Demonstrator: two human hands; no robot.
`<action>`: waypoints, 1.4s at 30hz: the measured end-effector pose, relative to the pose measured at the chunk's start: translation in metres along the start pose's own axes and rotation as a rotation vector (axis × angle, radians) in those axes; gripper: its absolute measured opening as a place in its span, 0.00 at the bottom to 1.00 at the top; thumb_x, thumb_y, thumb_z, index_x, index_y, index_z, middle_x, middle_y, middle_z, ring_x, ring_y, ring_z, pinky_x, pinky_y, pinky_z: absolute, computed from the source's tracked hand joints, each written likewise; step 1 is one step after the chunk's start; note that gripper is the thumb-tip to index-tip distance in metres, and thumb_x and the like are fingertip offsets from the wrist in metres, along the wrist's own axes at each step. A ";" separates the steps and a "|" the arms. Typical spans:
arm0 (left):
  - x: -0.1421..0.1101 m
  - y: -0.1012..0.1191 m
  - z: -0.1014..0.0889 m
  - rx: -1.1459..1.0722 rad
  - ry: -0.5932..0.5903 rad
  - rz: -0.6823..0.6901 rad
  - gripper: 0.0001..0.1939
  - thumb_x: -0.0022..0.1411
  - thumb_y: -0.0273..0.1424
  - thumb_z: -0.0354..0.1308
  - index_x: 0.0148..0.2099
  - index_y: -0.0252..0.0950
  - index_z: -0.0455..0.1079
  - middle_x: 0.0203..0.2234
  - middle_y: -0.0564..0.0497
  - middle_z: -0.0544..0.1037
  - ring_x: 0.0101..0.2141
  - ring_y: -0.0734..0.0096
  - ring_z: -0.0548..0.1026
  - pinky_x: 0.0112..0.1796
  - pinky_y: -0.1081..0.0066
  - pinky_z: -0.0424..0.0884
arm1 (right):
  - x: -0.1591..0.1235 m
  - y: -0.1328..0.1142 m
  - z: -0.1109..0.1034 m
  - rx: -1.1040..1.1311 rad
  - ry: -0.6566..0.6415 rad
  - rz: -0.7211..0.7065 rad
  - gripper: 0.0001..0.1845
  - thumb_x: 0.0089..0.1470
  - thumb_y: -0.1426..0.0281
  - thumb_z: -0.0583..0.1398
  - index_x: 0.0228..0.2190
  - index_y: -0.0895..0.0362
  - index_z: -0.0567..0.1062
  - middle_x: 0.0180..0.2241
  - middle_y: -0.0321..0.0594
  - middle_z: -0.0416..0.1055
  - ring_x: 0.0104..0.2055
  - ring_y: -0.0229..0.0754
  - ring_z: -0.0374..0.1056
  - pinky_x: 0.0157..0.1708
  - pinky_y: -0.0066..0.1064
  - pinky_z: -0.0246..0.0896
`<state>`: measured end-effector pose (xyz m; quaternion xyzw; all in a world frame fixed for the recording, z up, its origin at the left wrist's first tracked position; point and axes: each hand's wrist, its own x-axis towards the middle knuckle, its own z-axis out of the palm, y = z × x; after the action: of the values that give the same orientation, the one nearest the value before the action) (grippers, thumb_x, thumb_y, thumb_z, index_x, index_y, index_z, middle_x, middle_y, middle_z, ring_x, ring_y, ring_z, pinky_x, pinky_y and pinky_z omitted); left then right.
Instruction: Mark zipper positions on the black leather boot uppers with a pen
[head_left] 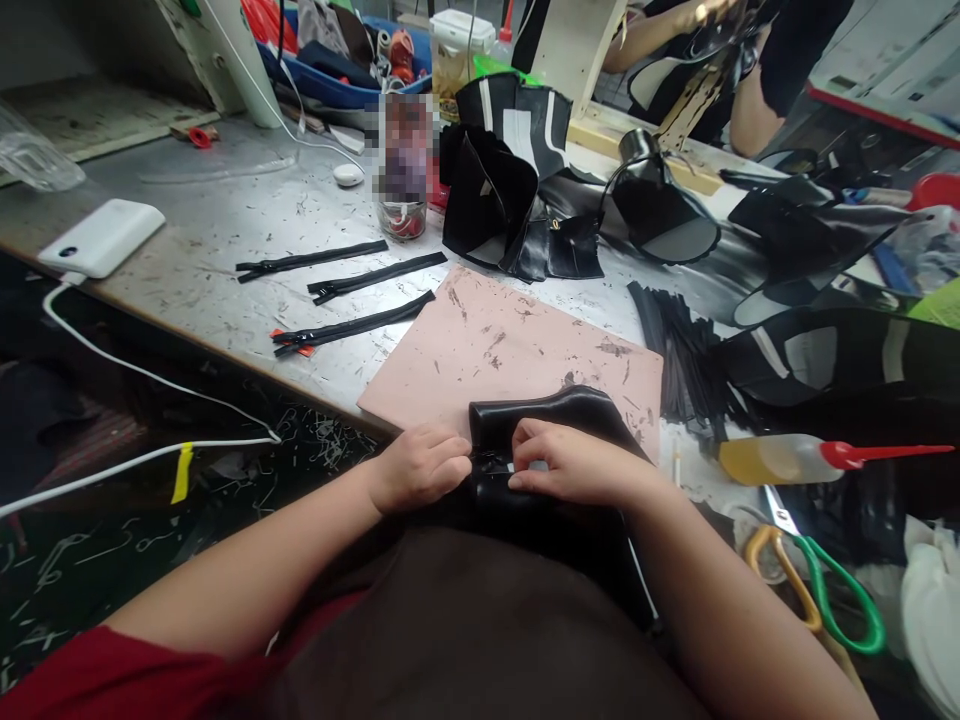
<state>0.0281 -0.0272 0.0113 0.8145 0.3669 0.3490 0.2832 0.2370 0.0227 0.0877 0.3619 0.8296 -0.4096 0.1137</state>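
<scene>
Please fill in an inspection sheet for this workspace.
Surface: worktable flecked with scraps; stained pink board on it.
Job's things: black leather piece, probably a boot upper, in hand; three black zippers on the table.
Clutter: scissors and red-nozzled bottle at right.
Grip: left hand curled closed at the piece's left edge; right hand touching its top, hold unclear.
Cables: white cable plugged into a power bank, hanging past the table edge.
Surroundings: another person's arm at upper right.

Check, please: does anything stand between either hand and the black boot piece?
Nothing visible does: the right hand is on the black boot piece, and the left hand is at its left edge. The zippers lie apart, farther left.
</scene>
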 end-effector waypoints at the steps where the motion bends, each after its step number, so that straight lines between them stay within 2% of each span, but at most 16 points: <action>1: -0.001 0.000 0.001 0.089 0.014 0.121 0.07 0.51 0.25 0.53 0.23 0.39 0.64 0.23 0.51 0.75 0.25 0.70 0.68 0.31 0.70 0.67 | 0.000 0.001 -0.001 0.007 -0.008 -0.004 0.10 0.50 0.65 0.58 0.25 0.57 0.76 0.36 0.39 0.64 0.36 0.38 0.64 0.39 0.29 0.58; 3: 0.000 0.002 0.005 0.257 0.046 0.321 0.06 0.54 0.24 0.50 0.26 0.37 0.63 0.25 0.50 0.75 0.26 0.71 0.68 0.29 0.71 0.67 | -0.001 0.003 -0.002 0.041 -0.031 -0.024 0.10 0.50 0.65 0.59 0.25 0.57 0.76 0.37 0.39 0.65 0.36 0.38 0.64 0.39 0.29 0.58; 4: 0.000 0.004 0.008 0.315 0.061 0.364 0.05 0.54 0.23 0.49 0.28 0.37 0.62 0.26 0.50 0.75 0.26 0.71 0.68 0.29 0.72 0.67 | -0.001 0.004 -0.002 0.061 -0.041 -0.034 0.09 0.50 0.65 0.59 0.26 0.57 0.76 0.37 0.39 0.65 0.37 0.38 0.64 0.39 0.29 0.58; 9: 0.005 0.013 0.018 0.470 0.081 0.310 0.07 0.57 0.21 0.44 0.31 0.34 0.61 0.24 0.50 0.73 0.25 0.72 0.66 0.27 0.73 0.67 | -0.002 0.007 -0.001 0.097 -0.030 -0.046 0.09 0.50 0.65 0.59 0.27 0.57 0.76 0.37 0.39 0.66 0.37 0.38 0.64 0.39 0.28 0.58; 15: 0.012 0.008 0.013 0.564 0.113 0.441 0.09 0.60 0.22 0.44 0.28 0.35 0.60 0.21 0.51 0.72 0.23 0.73 0.66 0.26 0.73 0.66 | -0.003 0.004 -0.001 0.083 -0.012 -0.035 0.09 0.50 0.66 0.59 0.27 0.58 0.76 0.37 0.39 0.66 0.37 0.38 0.64 0.39 0.28 0.58; 19: 0.012 0.004 0.001 0.611 0.012 0.607 0.10 0.59 0.22 0.45 0.26 0.35 0.61 0.23 0.51 0.74 0.24 0.74 0.68 0.26 0.73 0.66 | -0.002 0.000 -0.001 0.051 0.006 -0.008 0.08 0.51 0.67 0.58 0.26 0.58 0.75 0.36 0.38 0.66 0.35 0.37 0.64 0.38 0.28 0.58; 21: 0.009 0.002 -0.004 0.610 -0.046 0.645 0.12 0.60 0.22 0.45 0.25 0.35 0.60 0.25 0.51 0.76 0.24 0.74 0.70 0.25 0.74 0.66 | -0.001 -0.002 0.001 0.013 0.019 0.019 0.09 0.52 0.66 0.57 0.26 0.57 0.75 0.35 0.37 0.66 0.34 0.37 0.64 0.37 0.28 0.58; 26: -0.004 0.001 -0.008 0.633 -0.033 0.650 0.13 0.60 0.23 0.46 0.24 0.34 0.62 0.32 0.49 0.78 0.28 0.74 0.73 0.29 0.73 0.70 | 0.005 -0.006 0.009 -0.129 0.077 0.034 0.11 0.53 0.66 0.56 0.26 0.57 0.75 0.32 0.38 0.65 0.33 0.37 0.64 0.34 0.27 0.58; 31: -0.011 -0.001 -0.001 0.578 0.092 0.620 0.10 0.59 0.21 0.47 0.26 0.34 0.63 0.30 0.49 0.79 0.32 0.73 0.76 0.35 0.71 0.73 | 0.011 -0.011 0.014 -0.287 0.111 0.095 0.13 0.54 0.66 0.55 0.23 0.57 0.74 0.30 0.39 0.65 0.30 0.37 0.64 0.30 0.26 0.57; 34: -0.012 -0.002 0.004 0.560 0.145 0.600 0.08 0.60 0.21 0.47 0.31 0.33 0.65 0.30 0.49 0.79 0.32 0.72 0.76 0.34 0.72 0.74 | 0.013 -0.015 0.014 -0.334 0.108 0.121 0.13 0.54 0.66 0.54 0.23 0.57 0.75 0.30 0.39 0.66 0.30 0.37 0.64 0.29 0.25 0.56; 38: -0.013 0.000 0.008 0.554 0.145 0.548 0.08 0.59 0.21 0.50 0.41 0.30 0.66 0.28 0.49 0.78 0.31 0.73 0.76 0.33 0.73 0.75 | 0.014 -0.017 0.012 -0.364 0.099 0.134 0.11 0.52 0.67 0.55 0.24 0.57 0.75 0.30 0.39 0.67 0.29 0.37 0.65 0.29 0.25 0.56; 42: -0.016 0.001 0.012 0.528 0.158 0.473 0.09 0.58 0.20 0.52 0.42 0.28 0.66 0.27 0.48 0.77 0.30 0.73 0.76 0.32 0.73 0.75 | 0.014 -0.017 0.011 -0.349 0.102 0.140 0.10 0.51 0.67 0.56 0.24 0.57 0.75 0.31 0.39 0.68 0.28 0.36 0.65 0.27 0.24 0.56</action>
<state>0.0303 -0.0428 -0.0007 0.8924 0.2668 0.3598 -0.0548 0.2139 0.0147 0.0835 0.4137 0.8656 -0.2317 0.1609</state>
